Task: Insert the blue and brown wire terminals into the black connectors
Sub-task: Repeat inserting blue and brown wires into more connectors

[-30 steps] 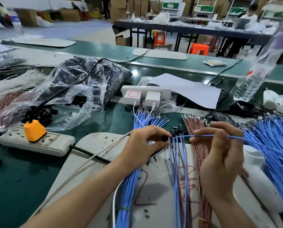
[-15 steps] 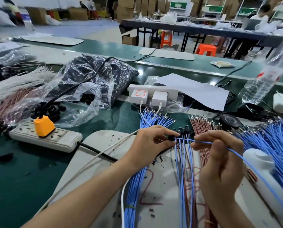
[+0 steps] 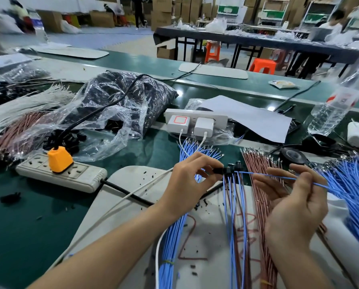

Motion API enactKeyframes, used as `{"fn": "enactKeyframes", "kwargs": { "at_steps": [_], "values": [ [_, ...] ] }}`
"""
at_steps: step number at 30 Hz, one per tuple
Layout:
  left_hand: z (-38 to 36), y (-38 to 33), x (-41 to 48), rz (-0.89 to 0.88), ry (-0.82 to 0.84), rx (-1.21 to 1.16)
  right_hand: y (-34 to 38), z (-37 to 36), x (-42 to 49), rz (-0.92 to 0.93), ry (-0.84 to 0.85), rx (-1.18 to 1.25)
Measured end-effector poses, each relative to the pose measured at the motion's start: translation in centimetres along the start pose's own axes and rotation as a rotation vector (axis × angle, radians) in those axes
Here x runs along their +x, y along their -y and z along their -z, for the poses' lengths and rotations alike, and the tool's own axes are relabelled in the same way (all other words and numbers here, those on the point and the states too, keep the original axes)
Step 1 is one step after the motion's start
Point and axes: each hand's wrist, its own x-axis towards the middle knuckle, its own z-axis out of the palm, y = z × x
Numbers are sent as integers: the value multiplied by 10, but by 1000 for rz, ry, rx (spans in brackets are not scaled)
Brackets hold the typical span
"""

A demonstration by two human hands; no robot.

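Left hand point(image 3: 187, 184) pinches connector point(image 3: 220, 170). Right hand point(image 3: 293, 201) pinches one blue wire point(image 3: 278, 177), its tip at the connector; seating unclear. A few finished leads point(image 3: 234, 205) lie between the hands. Brown bundle point(image 3: 258, 163) behind them and blue bundle point(image 3: 353, 180) right of the right hand are loose: most work left, I judge.

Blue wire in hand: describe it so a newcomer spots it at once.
On the green workbench, look just above the pale board. The left hand pinches a black connector; the right hand pinches one blue wire running to it. Unlike the bundled blue wires lying around, it is single, straight and lifted.
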Motion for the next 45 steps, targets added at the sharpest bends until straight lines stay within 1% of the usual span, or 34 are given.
{"fn": "enactKeyframes", "kwargs": {
  "at_steps": [2, 6, 9, 12, 15, 22, 26, 30, 36, 41, 45],
  "values": [
    [0, 0, 0, -13, -11, -4, -2, 0, 1, -7, 57, -64],
    [-2, -3, -2, -75, -11, -27, -12, -5, -6, -103, 324, -296],
    [-2, -5, -3, -124, 18, -15, -13, -6, -11, -162, 438, -318],
    [-1, -6, -3, -149, 29, -1, -11, -6, -10, -183, 439, -264],
    [-2, -6, -3, -134, 30, -44, -9, -4, -8, -193, 439, -233],
    [0, -7, -3, -139, 81, -79, -10, -1, -3, -173, 515, -232],
    [1, -9, -2, -169, 100, -58, -10, 1, -1, -143, 580, -285],
    [3, -12, -2, -206, 116, -9, -7, 1, -1, -94, 619, -344],
    [4, -16, -3, -260, 134, 79, -2, 2, 1, -72, 665, -390],
    [5, -19, -3, -313, 155, 173, -1, 0, 0, -40, 653, -448],
    [5, -19, -4, -322, 162, 218, -5, 0, -2, 70, 616, -560]
  ]
}}
